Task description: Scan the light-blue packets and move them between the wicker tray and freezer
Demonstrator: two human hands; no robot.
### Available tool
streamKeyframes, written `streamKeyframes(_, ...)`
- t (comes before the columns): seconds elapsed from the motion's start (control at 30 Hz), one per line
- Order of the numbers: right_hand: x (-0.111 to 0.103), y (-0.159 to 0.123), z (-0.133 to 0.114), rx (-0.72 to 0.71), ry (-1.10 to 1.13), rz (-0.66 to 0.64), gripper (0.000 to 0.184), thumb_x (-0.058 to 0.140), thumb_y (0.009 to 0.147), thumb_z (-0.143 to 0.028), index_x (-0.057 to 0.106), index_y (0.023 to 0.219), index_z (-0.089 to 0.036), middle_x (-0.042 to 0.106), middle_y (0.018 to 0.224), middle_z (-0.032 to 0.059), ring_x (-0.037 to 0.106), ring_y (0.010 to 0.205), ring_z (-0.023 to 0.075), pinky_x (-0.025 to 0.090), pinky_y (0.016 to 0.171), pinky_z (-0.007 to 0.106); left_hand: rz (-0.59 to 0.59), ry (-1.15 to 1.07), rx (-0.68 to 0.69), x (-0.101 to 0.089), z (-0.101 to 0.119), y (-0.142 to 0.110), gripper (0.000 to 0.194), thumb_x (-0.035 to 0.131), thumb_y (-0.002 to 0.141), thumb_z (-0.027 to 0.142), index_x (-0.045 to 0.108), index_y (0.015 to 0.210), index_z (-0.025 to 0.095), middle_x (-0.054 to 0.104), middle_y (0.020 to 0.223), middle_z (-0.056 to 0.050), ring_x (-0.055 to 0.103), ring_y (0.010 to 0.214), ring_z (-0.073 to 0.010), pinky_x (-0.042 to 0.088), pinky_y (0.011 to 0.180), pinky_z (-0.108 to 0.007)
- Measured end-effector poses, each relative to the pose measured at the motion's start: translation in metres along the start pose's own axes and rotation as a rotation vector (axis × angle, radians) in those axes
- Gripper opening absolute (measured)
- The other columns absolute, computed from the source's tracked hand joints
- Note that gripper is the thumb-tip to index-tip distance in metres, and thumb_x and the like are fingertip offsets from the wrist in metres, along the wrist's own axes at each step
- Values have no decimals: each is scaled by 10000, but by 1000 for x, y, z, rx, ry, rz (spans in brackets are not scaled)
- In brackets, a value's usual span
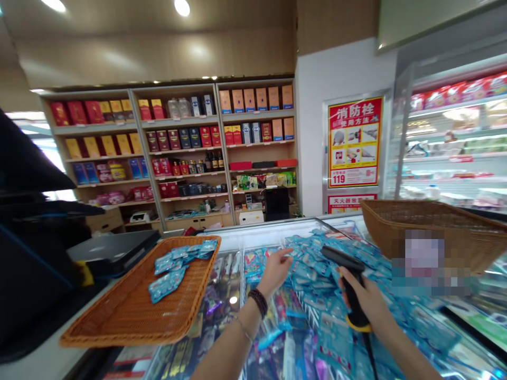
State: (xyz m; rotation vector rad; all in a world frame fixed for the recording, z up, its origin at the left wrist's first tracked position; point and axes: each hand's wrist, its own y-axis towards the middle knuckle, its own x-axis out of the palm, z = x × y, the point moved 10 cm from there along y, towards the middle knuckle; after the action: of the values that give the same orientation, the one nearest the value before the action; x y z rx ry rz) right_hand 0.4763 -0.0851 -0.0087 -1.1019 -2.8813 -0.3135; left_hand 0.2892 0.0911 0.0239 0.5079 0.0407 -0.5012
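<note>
Right hand (366, 303): it is closed around the handle of a black barcode scanner (348, 261).
Left hand (276, 270): it is open, just above blue packets (312, 269).
Packets place: they lie heaped inside a glass-topped chest freezer (257, 232).
Left side: a wicker tray (119, 316) carries more blue packets (174, 269).

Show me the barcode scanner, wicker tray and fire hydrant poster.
Barcode scanner (341, 257), head view, on its black head.
Wicker tray (200, 285), head view, on its right rim.
Fire hydrant poster (355, 141), head view, on its centre.
</note>
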Motion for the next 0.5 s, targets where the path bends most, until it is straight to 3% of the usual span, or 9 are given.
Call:
streamKeyframes(0.1,47,-6,-4,11,57,-94,478,790,660,-652,594,663,-215,606,535,-9,513,356,126,403,337,258,43,93,-28,-63,7,-15,280,677,813,262,812,1047,189,802,884,-81,714,770,-217,575,762,-336)
streamKeyframes(0.27,134,-26,-5,51,167,-259,512,815,626,-668,576,711,-224,605,562,-30,480,331,107,377,302,249,249,148,-63,-187,18,-50,201,715,784,208,805,961,179,803,1021,-114,736,914,-221,579,868,-327)
streamKeyframes(0.33,167,-36,0,79,182,-345,525,812,630,-682,564,700,-225,592,549,-32,472,325,107,381,302,255,325,272,-96,-232,20,-67,202,718,785,181,788,975,170,797,1068,-124,743,962,-221,574,906,-324)
streamKeyframes(0.5,217,-58,24,112,205,-442,559,825,627,-703,612,754,-202,606,579,-25,498,356,110,382,317,251,449,717,-374,-326,11,-110,292,704,821,162,715,1113,155,745,1224,-175,714,1128,-274,538,988,-373)
